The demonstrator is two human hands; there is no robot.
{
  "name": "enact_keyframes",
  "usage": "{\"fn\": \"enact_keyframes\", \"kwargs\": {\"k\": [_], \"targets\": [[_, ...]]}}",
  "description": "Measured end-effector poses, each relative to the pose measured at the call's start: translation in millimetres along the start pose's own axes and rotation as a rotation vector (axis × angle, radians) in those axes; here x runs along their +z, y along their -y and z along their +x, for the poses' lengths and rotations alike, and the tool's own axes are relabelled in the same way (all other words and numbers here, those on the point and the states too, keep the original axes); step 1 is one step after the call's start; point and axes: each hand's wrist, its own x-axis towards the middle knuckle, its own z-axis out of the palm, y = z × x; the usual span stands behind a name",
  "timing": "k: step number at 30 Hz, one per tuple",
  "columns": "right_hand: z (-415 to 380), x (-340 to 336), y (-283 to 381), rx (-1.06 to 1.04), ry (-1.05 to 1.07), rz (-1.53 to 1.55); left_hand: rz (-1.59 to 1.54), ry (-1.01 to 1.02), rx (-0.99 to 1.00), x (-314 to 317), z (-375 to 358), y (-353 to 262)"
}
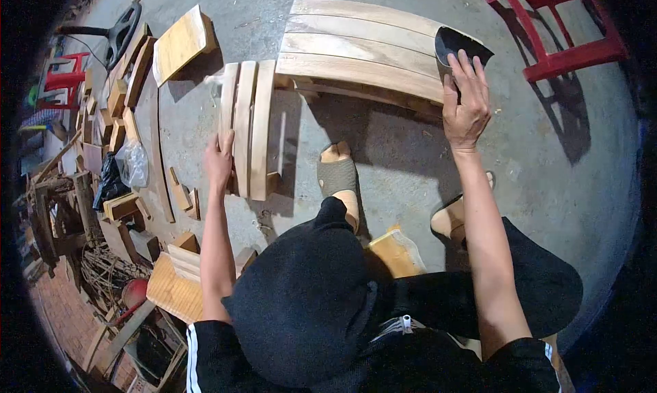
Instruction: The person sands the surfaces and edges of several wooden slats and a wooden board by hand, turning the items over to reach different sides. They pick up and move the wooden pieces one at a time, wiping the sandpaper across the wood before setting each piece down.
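A low wooden bench (363, 40) with a slatted top stands in front of me. At its right end, my right hand (467, 109) presses a curled black sheet, which looks like sandpaper (457, 42), with the fingers extended over it. A smaller slatted wooden piece (262, 129) stands left of the bench, its slats running away from me. My left hand (219, 161) grips its left edge; part of the fingers is hidden behind the slat. Something pale and blurred (215, 85) shows near its far left corner.
A red stool (547, 57) stands at the far right. On the left lie wood offcuts (116, 98), a wooden board (181, 44), a clear plastic bag (135, 163) and a heap of twigs (113, 280). My sandalled feet (339, 177) are below the bench.
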Motion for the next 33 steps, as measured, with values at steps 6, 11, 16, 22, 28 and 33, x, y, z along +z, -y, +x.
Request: {"fn": "enact_keyframes", "kwargs": {"k": [6,11,16,22,28,33], "targets": [[0.2,0.2,-0.8,-0.011,-0.006,-0.013,0.414,-0.341,0.487,15.2,9.3,-26.4],[-0.8,-0.3,-0.3,0.022,0.005,0.036,0.159,-0.232,0.723,20.5,-32.7,-118.5],[-1.2,-19.8,-0.4,0.404,-0.055,0.47,-0.103,-0.257,0.963,27.7,-4.0,-228.2],[-28.8,-34.2,30.3,0.545,-0.037,0.215,0.433,-0.182,1.258,92.7,13.1,-309.4],[33.2,-21.5,-17.6,0.51,0.128,0.451,0.607,-0.104,1.138,120.3,-8.1,-315.8],[-9.5,-27.2,10.7,0.457,0.03,0.246,0.574,-0.113,1.123,117.7,-14.3,-318.9]]}}
